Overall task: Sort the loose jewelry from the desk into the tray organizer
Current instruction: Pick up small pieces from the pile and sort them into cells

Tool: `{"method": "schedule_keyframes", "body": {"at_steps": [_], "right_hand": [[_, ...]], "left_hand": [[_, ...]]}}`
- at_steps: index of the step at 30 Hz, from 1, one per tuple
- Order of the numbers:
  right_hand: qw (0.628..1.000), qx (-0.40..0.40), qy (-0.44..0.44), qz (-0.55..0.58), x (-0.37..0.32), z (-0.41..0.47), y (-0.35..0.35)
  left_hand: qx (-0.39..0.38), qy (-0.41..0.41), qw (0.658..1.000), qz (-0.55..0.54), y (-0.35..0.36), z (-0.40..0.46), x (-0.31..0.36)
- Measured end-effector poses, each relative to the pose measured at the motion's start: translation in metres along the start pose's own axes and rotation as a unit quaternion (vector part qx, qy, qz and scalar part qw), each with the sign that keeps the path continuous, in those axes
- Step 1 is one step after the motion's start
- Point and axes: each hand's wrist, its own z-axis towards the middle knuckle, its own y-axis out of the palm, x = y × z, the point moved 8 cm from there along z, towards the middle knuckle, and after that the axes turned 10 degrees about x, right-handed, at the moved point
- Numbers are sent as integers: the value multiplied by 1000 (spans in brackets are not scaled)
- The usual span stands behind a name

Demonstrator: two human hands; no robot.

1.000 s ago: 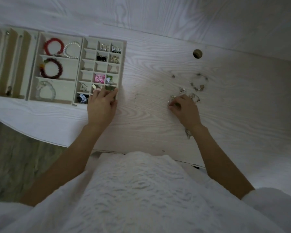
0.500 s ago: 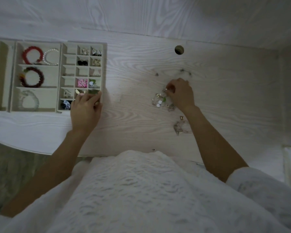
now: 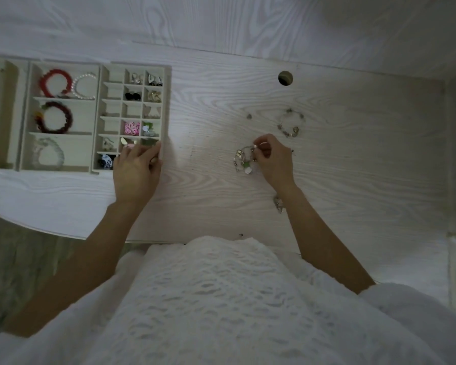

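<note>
1. Pale wood-grain desk (image 3: 353, 180), dim light; cable hole (image 3: 285, 78) near the back edge.
2. Tray organizer (image 3: 166, 106) sits at the left, holding bracelets and small pieces.
3. Left hand (image 3: 136, 172) rests flat on the tray's near right corner, fingers straight.
4. Right hand (image 3: 274, 162) pinches a charm bracelet (image 3: 244, 160) lying mid-desk.
5. Second bracelet (image 3: 290, 123) lies further back, apart.
</note>
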Motion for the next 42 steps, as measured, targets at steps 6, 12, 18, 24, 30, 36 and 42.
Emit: {"method": "schedule_keyframes", "body": {"at_steps": [6, 12, 18, 24, 30, 36, 42], "right_hand": [[994, -6, 58, 87, 3, 0, -12], [980, -31, 59, 186, -32, -8, -13], [984, -114, -12, 134, -90, 0, 17], [978, -179, -81, 75, -142, 15, 81], [959, -243, -144, 1, -173, 28, 147], [962, -242, -124, -18, -169, 50, 159], [959, -260, -111, 8, -160, 57, 151]], "left_hand": [[-5, -26, 1000, -7, 1, -3, -2], [-5, -21, 1000, -6, 5, -4, -5], [25, -1, 999, -33, -2, -3, 3], [29, 6, 998, -50, -2, -3, 0], [133, -63, 984, -104, -27, -14, -28], [175, -195, 961, -93, -49, -17, -98], [119, -242, 956, -112, -33, -11, -120]]}}
